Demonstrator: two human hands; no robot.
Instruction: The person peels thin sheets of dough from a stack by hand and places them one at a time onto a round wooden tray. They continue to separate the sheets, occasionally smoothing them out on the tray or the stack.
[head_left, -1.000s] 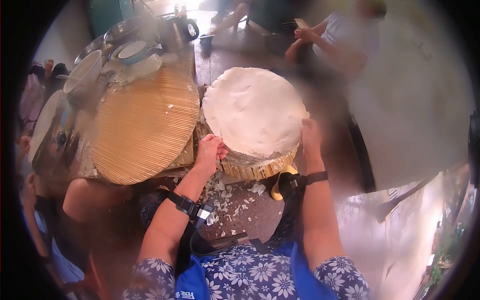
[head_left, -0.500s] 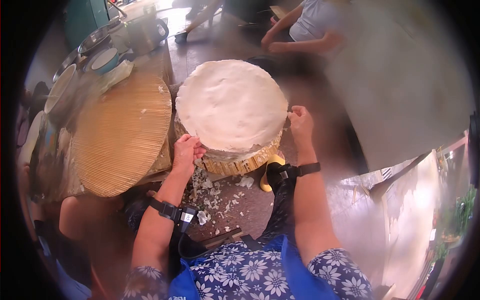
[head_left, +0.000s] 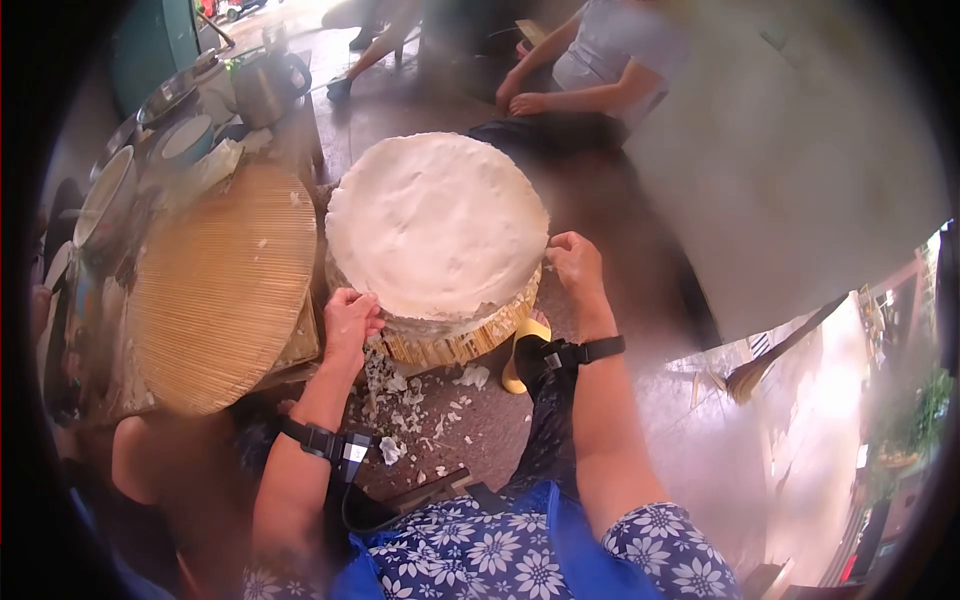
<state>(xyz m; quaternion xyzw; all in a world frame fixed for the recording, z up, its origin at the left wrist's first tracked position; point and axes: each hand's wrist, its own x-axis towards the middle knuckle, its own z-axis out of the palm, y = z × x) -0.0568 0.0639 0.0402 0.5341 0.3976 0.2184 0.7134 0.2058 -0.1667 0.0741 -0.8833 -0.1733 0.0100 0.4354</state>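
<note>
A large white, dough-like round sheet, lumpy on top with an uneven rim, lies on a thick round stack. Below it shows a straw-coloured layer of cut reed or bamboo ends. My left hand is closed at the sheet's near-left rim, thumb and fingers pinched together at the edge. At the right rim, my right hand pinches the edge between thumb and forefinger. How much of the sheet is between the fingers is too small to tell.
A round slatted mat lies left, beside bowls and a metal jug. White scraps litter the floor. A seated person is beyond. A large grey board and a broom are right.
The view has shifted, so the stack and mat appear farther left and slightly lower. Both hands stay at the sheet's rim, with little visible change in their grip.
</note>
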